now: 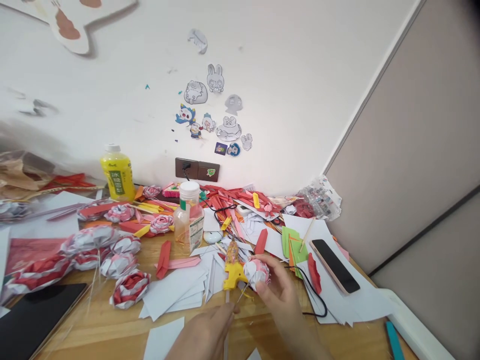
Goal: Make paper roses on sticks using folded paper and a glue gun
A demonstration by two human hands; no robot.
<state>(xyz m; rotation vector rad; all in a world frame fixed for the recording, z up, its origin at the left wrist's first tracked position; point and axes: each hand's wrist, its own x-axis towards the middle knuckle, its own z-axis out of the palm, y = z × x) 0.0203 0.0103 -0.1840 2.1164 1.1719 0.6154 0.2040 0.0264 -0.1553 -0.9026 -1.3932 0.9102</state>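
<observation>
My right hand [279, 285] holds a pink and white paper flower [256, 273] between thumb and fingers, low in the middle of the view. Just left of it, my left hand [212, 327] is closed round the lower end of a thin stick [243, 291] that runs up to the flower's underside. Right behind the flower a yellow glue gun [234, 272] rests on the table among white paper strips. White paper sheets [178, 290] lie to the left of my hands.
Finished red and white paper flowers [129, 289] lie at the left, near a black tablet [41, 317]. Behind stand a clear jar [188, 225] and a yellow bottle [117, 175]. A phone [335, 266] rests on paper at the right, beside a black cable [318, 300].
</observation>
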